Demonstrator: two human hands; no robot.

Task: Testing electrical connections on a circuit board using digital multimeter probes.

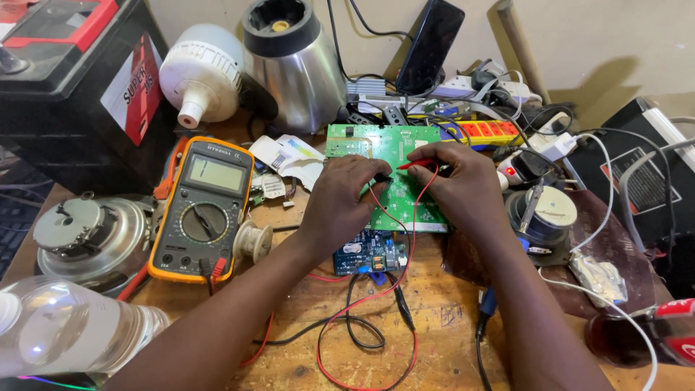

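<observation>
- The left hand [340,199] is closed around a black probe [379,177], with the tip pressed on the green circuit board [384,145].
- The right hand [463,185] pinches a red probe [414,164] between thumb and fingers; its tip also seems to touch the board, but the fingers hide the exact contact point.
- The green board lies flat on the wooden table [434,326], near the table's far side, under both hands.
- A red wire [405,239] and a black wire [362,329] run from the probes down over the table.
- A yellow multimeter [203,210] lies to the left of the left hand, well apart from the board.
- A small blue board [365,253] lies just beside the green board, under the left wrist.
- A clear plastic bottle [72,333] lies at the near left corner.
</observation>
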